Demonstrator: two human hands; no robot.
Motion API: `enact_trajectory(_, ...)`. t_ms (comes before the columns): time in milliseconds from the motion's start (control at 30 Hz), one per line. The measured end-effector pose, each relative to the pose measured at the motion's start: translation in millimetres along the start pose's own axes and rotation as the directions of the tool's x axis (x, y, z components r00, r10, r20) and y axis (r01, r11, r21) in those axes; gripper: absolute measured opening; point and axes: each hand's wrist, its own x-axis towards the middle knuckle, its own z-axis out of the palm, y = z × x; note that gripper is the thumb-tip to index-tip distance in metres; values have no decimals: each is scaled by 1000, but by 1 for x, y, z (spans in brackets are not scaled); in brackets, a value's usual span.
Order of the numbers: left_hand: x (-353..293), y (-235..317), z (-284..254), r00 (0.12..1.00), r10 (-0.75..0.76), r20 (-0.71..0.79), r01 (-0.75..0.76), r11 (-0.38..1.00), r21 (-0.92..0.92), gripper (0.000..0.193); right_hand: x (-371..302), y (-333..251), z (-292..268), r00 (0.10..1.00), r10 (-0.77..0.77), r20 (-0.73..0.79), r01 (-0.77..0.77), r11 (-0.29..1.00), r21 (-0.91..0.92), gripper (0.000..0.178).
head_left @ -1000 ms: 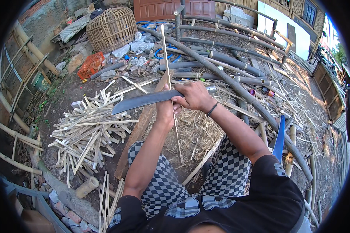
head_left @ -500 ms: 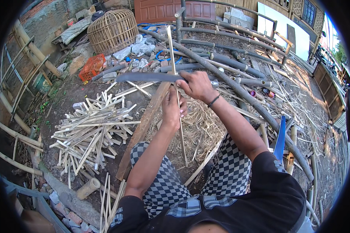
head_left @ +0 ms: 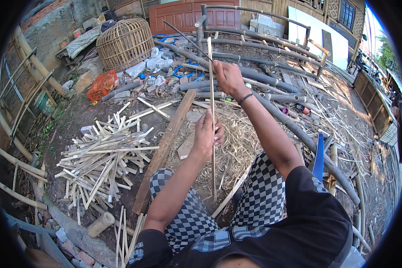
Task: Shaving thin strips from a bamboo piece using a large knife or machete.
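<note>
Upright before me stands a long, thin bamboo strip (head_left: 212,96), its lower end between my knees. My left hand (head_left: 205,136) is closed around its middle. Higher up, my right hand (head_left: 230,80) grips a long knife, its handle hidden in the fist. The dark knife blade (head_left: 185,37) points up and to the left, seen nearly edge-on, and meets or passes behind the strip near its top; I cannot tell whether they touch. Curled shavings (head_left: 241,129) cover the ground below, and a brown wooden plank (head_left: 165,152) lies slanted left of my left hand.
A pile of cut bamboo strips (head_left: 107,156) lies on the left. Farther off are a woven bamboo cage (head_left: 124,42), an orange crate (head_left: 102,85) and rubble. A long bamboo pole (head_left: 295,129) crosses the right side, near a blue saw-like blade (head_left: 318,158).
My right hand has moved up and away, and the knife has turned from lying level across the strip to pointing up-left. The strip and my left hand have shifted slightly right.
</note>
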Motion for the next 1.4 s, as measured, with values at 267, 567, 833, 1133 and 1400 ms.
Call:
enact_trajectory(267, -1, 19, -8, 996, 94, 5, -94, 995, 40, 45, -16, -10, 0, 962, -250, 111, 256, 965, -47, 43)
enact_trajectory(567, -4, 26, -12, 996, 67, -53, -67, 998, 10, 44, 5, -16, 16, 988, -143, 61, 149, 984, -101, 39)
enact_trajectory(833, -9, 27, -1, 996, 84, -35, -82, 995, 54, 44, 45, -16, -2, 992, -115, 51, 119, 990, -75, 49)
enact_trajectory(1133, -10, 30, -7, 987, 161, 15, -161, 984, 79, 46, 52, -27, -3, 961, -277, 21, 278, 957, -84, 48)
enact_trajectory(1400, -12, 32, -12, 986, 164, 10, -164, 984, 62, 44, 72, -43, -4, 955, -296, 21, 297, 955, -23, 53)
